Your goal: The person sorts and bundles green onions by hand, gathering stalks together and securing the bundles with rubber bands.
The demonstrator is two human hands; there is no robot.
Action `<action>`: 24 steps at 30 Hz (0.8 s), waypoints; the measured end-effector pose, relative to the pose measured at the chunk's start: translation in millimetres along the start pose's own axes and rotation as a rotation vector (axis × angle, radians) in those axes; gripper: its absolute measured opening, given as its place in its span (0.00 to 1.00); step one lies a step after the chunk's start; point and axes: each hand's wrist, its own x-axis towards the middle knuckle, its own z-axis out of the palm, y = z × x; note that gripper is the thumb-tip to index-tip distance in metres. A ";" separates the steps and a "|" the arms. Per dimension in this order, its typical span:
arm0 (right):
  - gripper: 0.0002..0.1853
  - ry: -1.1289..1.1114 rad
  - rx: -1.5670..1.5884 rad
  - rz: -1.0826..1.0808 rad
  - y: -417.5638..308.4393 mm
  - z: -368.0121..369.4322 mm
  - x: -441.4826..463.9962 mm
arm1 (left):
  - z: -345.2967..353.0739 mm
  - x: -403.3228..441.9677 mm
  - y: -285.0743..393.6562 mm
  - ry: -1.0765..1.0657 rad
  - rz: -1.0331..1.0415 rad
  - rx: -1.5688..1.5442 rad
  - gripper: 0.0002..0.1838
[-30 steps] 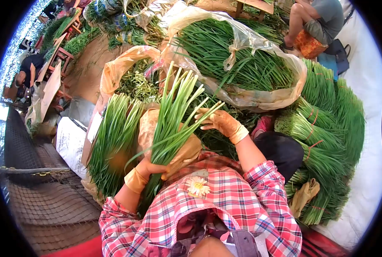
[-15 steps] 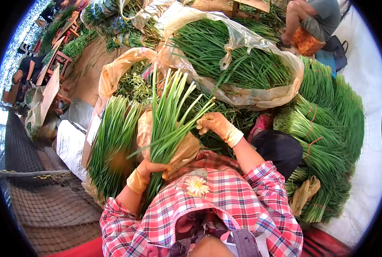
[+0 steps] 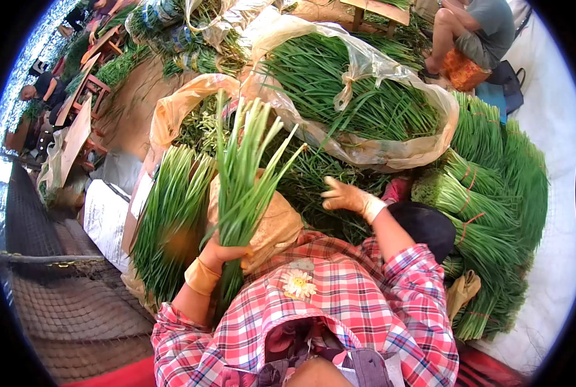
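Observation:
My left hand (image 3: 226, 251), in a pale glove, is wrapped round a loose bunch of garlic chives (image 3: 246, 174). The pale stem ends point up and away from me and fan out at the top. To the right of the bunch, my gloved right hand (image 3: 344, 195) hangs apart from it, fingers spread and nothing visible in them. Below the right hand lies a heap of dark leafy trimmings (image 3: 313, 174). Behind the held bunch, a brown cloth or sack (image 3: 278, 226) covers my lap. A pile of chives (image 3: 171, 200) lies just left of my left hand.
Ahead, a large plastic bag (image 3: 397, 155) holds loose chives; a smaller plastic bag (image 3: 165, 119) holds pale cuttings. Bundles tied with red bands (image 3: 481, 200) are stacked at my right. A person (image 3: 475, 32) sits at upper right. Low wooden tables (image 3: 76, 138) stand at left.
My right hand has moved right, away from the chive stems, and its fingers have spread. The held bunch has shifted slightly left and stands more upright in my left hand.

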 end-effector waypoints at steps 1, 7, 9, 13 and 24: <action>0.56 -0.085 0.450 -0.134 4.2 10.7 3.5 | 5.8 4.8 -3.8 0.059 0.068 0.097 0.21; 0.52 -0.074 1.279 -0.509 -94.8 53.5 29.8 | 32.1 33.7 -18.5 0.270 0.674 0.926 0.46; 0.45 -0.005 1.299 -0.484 -108.6 46.6 24.7 | 42.4 19.5 -18.8 0.338 0.647 1.021 0.48; 0.46 0.025 1.325 -0.474 -93.9 44.3 37.3 | 52.6 15.6 -17.0 0.364 0.479 1.300 0.48; 0.35 0.035 1.365 -0.391 -127.0 39.0 28.0 | 27.0 -27.2 35.4 -0.101 0.374 0.965 0.41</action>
